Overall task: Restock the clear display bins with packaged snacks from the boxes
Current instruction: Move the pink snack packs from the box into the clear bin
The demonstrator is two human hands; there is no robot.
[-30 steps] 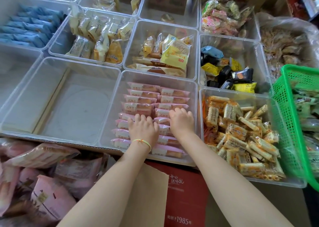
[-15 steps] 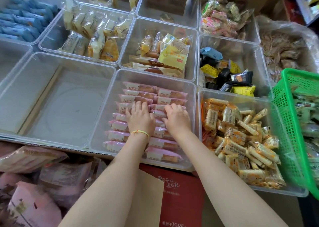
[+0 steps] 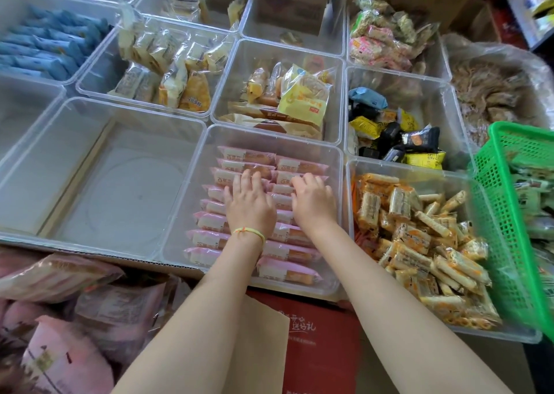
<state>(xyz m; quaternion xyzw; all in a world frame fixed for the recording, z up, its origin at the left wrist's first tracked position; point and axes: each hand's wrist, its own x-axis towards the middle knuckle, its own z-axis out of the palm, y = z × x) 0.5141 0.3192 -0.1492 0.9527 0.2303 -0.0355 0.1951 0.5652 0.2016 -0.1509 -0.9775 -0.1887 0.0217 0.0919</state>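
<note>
Head view: the clear bin at centre holds two columns of pink snack packs, long axes running 9 to 3 o'clock, with bare floor along its 9 o'clock wall. My left hand and right hand lie palm-down on the packs, fingers flat and released, pointing to 12 o'clock

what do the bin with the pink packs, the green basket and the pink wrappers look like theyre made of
Bin: clear rigid plastic, glossy; the floor shows through its walls.
Green basket: moulded plastic, judging by its open grid of holes.
Pink wrappers: thin shiny plastic film, likely; they catch highlights and have crimped ends.
</note>
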